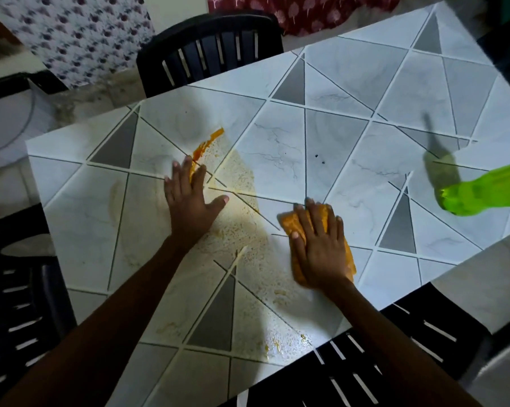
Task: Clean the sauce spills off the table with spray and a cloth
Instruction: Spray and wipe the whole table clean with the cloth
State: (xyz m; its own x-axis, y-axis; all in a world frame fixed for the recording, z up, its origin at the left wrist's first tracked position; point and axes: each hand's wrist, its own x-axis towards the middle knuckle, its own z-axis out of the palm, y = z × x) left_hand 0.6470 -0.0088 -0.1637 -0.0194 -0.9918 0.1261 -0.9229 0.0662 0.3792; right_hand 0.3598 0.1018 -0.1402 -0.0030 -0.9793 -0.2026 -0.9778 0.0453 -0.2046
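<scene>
Orange cloth (289, 224), green bottle (483, 192), orange sauce (208, 142) streak, white marbled bench (350, 83) with grey triangles, black slatted chairs (209, 51).

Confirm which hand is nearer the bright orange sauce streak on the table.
Left. The left hand lies flat, fingertips at the lower end of the orange sauce streak; the right hand presses an orange cloth farther right.

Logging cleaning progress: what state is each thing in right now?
left hand, flat on the table, fingers over the sauce streak end
right hand, pressing flat on the cloth
cloth, folded, sauce-stained
sauce streak, unwiped
table, smeared, speckled with droplets
spray bottle, apart from both hands
</scene>
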